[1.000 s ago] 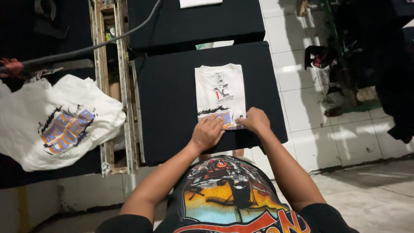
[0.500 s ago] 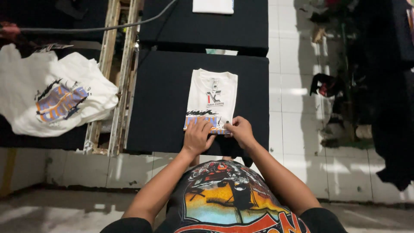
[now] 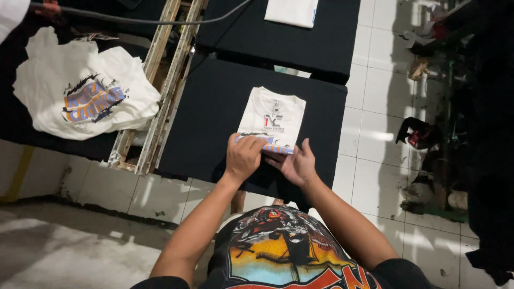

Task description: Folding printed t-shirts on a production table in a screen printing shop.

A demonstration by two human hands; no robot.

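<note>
Pressing down near the middle of the frame, your left hand (image 3: 243,156) lies flat, fingers together, on the near edge of the folded white shirt (image 3: 273,115), covering its lower left corner. Your right hand (image 3: 299,165) sits just beside it, fingers curled narrow around the lower right of that same edge, where a blue and orange printed strip shows between your two hands. The shirt rests on the black board (image 3: 214,112) at centre frame, square to it, with a small dark print on its upper face.

Bare black board surrounds the shirt: a wide band to the left of it, a narrower band to the right before the board's right edge, and a strip above up to the far edge. The near edge of the board runs right under your wrists, so little room lies below your hands. White tiled floor (image 3: 375,107) lies open just past the right edge.

You can count three white garments: the one under your hands, one folded piece (image 3: 292,12) on a second black board (image 3: 332,37) at the top of the frame, and one loose printed shirt (image 3: 80,91) spread at upper left. Two wooden rails (image 3: 160,91) run diagonally between that loose shirt and your board. One dark cable (image 3: 134,20) crosses the top left.
</note>
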